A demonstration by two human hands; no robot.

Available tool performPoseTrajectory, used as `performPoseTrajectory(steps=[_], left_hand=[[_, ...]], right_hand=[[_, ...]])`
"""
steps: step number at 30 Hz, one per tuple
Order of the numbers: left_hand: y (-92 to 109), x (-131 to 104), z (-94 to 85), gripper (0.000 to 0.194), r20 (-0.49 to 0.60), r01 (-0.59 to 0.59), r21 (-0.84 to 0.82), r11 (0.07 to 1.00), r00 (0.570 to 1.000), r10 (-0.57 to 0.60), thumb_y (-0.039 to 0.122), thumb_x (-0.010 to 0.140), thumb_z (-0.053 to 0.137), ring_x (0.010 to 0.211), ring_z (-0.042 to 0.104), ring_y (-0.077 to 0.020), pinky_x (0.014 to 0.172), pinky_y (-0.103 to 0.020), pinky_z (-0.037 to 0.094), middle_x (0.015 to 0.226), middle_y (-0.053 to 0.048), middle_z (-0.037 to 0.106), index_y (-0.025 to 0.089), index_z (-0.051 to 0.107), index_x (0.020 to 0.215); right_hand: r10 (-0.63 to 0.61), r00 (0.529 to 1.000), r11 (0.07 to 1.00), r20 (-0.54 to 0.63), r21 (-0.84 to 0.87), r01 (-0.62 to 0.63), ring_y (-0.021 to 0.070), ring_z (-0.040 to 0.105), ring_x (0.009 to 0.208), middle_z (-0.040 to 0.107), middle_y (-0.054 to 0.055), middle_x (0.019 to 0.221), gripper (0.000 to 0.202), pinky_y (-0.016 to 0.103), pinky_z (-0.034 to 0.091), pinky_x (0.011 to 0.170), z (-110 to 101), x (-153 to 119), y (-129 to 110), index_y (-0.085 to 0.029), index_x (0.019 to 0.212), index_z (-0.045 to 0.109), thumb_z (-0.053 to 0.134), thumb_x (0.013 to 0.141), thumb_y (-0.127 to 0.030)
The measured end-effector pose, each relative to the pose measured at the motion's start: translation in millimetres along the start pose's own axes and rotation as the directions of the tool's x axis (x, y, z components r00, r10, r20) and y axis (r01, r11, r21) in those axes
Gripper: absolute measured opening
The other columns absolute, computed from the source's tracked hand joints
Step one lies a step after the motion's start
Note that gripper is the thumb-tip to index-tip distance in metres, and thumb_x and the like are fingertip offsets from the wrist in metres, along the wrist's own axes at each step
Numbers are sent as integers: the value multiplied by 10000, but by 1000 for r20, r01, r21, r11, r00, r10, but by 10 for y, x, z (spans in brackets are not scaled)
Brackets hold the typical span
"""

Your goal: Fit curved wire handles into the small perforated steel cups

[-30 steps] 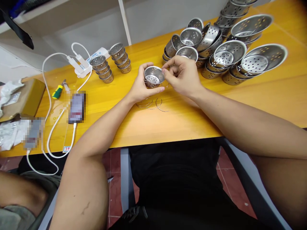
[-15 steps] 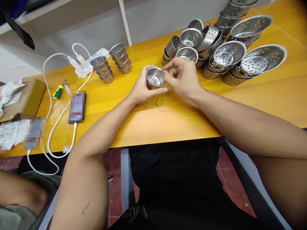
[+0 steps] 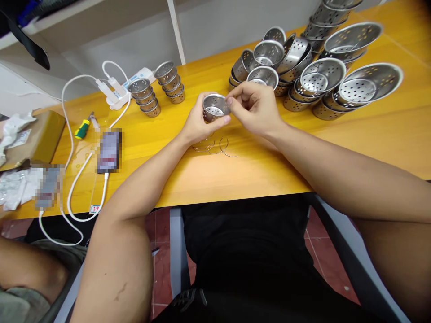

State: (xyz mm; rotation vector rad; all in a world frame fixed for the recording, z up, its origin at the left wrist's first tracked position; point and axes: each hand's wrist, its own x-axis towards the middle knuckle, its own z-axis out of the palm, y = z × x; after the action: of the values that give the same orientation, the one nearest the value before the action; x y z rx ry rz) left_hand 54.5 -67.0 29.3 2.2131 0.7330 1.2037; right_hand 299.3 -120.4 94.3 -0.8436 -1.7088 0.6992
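My left hand (image 3: 195, 122) is closed round a small metal cup with punched holes (image 3: 215, 107), its open mouth tilted towards me. At the cup's right rim, the thumb and forefinger of my right hand (image 3: 254, 107) are pinched together on what looks like a thin wire, mostly hidden by the fingertips. Below the cup, several thin curved wires (image 3: 228, 149) lie on the yellow table (image 3: 215, 175). Just behind my right hand stands another perforated cup (image 3: 263, 76).
Stacked perforated cups (image 3: 332, 83) crowd the right rear, with two smaller stacks (image 3: 144, 96) left of centre. A power strip (image 3: 117, 96), white cables, a phone (image 3: 109, 151), a green-yellow screwdriver (image 3: 82, 128) and a cardboard box (image 3: 49, 134) occupy the left. Another person's leg (image 3: 30, 267) is at lower left.
The cup in my left hand has shifted slightly left and tilted. My left thumb has moved up against its front. The wire end seen below my right fingers earlier no longer shows.
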Motion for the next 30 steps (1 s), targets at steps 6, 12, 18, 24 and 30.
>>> performPoseTrajectory(steps=[6, 12, 18, 24, 30], left_hand=[[-167, 15, -70, 905, -2, 40, -34, 999, 999, -40, 1039, 1020, 678, 1296, 799, -260, 1290, -539, 621, 1406, -60, 748, 298, 631, 1537], [-124, 5, -87, 834, 70, 32, -62, 998, 997, -28, 1009, 1065, 639, 1351, 787, -280, 1313, -560, 614, 1397, -45, 724, 330, 635, 1551], [-51, -35, -25, 1017, 127, 4, -24, 1000, 992, -1, 1004, 1006, 757, 1421, 787, -287, 1327, -565, 608, 1495, -77, 685, 301, 475, 1684], [-92, -21, -19, 962, 94, -9, 52, 999, 996, 4, 968, 1015, 784, 1374, 808, -293, 1330, -579, 620, 1448, -87, 735, 284, 525, 1640], [-95, -26, -26, 938, 126, -30, 46, 998, 992, 24, 922, 1048, 781, 1425, 790, -311, 1373, -594, 582, 1481, -93, 721, 276, 489, 1661]], right_hand=[[-23, 994, 1000, 108, -18, 25, 350, 730, 899, 798, 115, 1098, 617, 499, 674, 713, -126, -2, -223, -361, 1029, 865, 1009, 877, -942], [78, 974, 988, 211, 116, -104, 293, 659, 738, 702, 39, 810, 668, 447, 576, 620, -125, 5, -211, -355, 1035, 853, 1090, 797, -933], [129, 958, 949, 254, 249, -193, 240, 566, 612, 677, 7, 674, 631, 427, 542, 551, -72, 2, -180, -343, 904, 816, 1094, 823, -903], [167, 956, 928, 243, 290, -235, 266, 592, 602, 688, 12, 667, 506, 464, 574, 575, -27, -4, -152, -355, 870, 833, 1135, 824, -758], [161, 944, 913, 287, 321, -253, 262, 652, 619, 737, 24, 703, 451, 456, 629, 619, -79, -3, -153, -325, 884, 850, 1166, 853, -645]])
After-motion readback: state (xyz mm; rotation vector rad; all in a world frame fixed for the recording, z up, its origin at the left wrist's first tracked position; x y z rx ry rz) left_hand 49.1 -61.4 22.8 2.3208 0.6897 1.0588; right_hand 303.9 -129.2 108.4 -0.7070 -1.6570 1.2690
